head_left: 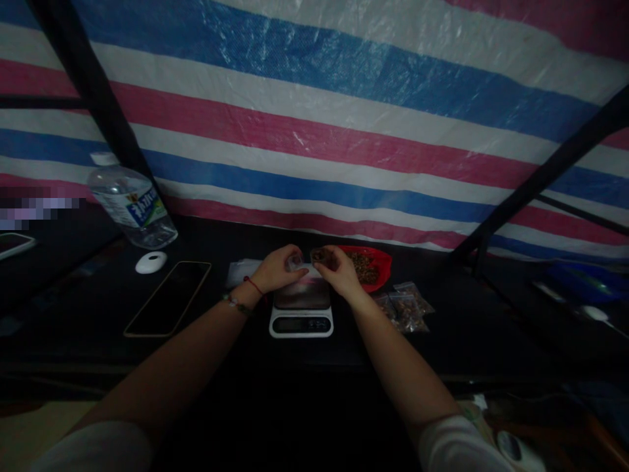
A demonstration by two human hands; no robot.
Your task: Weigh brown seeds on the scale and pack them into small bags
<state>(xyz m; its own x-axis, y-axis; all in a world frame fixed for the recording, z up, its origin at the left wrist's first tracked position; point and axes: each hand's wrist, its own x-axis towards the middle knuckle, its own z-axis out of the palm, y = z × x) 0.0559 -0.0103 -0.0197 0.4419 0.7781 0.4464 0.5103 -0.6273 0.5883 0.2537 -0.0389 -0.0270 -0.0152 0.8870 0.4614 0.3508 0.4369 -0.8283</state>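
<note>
Over the kitchen scale (301,325), my left hand (278,267) is closed on a small clear plastic thing (295,261); its exact kind is too dim to make out. My right hand (340,270) grips a small cup (320,255) with brown bits in it, tilted a little. The two held things are close together, above the scale's far edge. Just right of my right hand lies a red tray (386,263) of brown dried pieces (362,267). Filled clear bags (407,308) lie in front of it. Flat clear bags (242,270) are partly behind my left wrist.
A phone (168,299) lies on the black table (221,354) at the left, near a white rounded case (151,262) and a large clear bottle (132,203). Black frame bars (540,177) slant up at both sides. A striped plastic sheet (319,151) hangs behind.
</note>
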